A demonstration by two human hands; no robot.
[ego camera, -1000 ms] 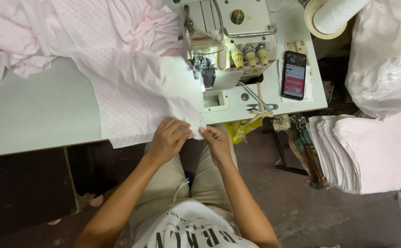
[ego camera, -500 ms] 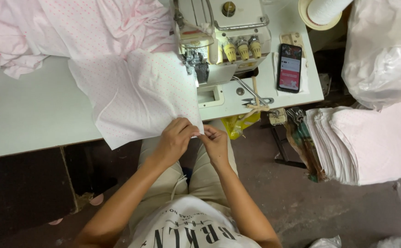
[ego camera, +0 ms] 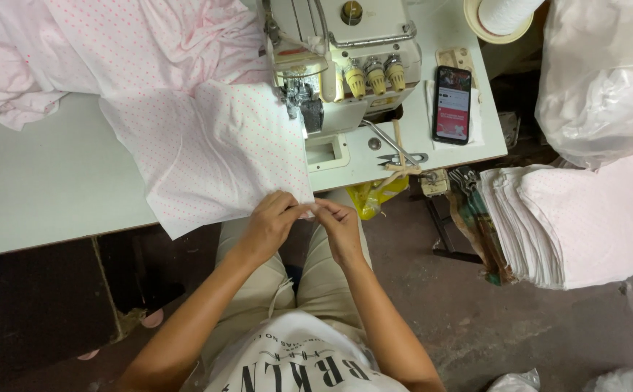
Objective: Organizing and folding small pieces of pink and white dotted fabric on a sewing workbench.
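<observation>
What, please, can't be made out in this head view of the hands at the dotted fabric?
- Fabric corner: covered by the left hand and right hand.
- Sewing machine: top cut off by the frame.
- Thread cone: cut off likewise.
- Needle area: too small.

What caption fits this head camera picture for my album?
Both hands, left hand and right hand, pinch the pink dotted fabric corner beside a sewing machine.

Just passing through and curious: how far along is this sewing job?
Apparently done: a stack of folded pink pieces beside the table. In hand: the left hand and right hand pinch the corner of a dotted pink fabric panel before the sewing machine. Left: heaped pink fabric.
</observation>
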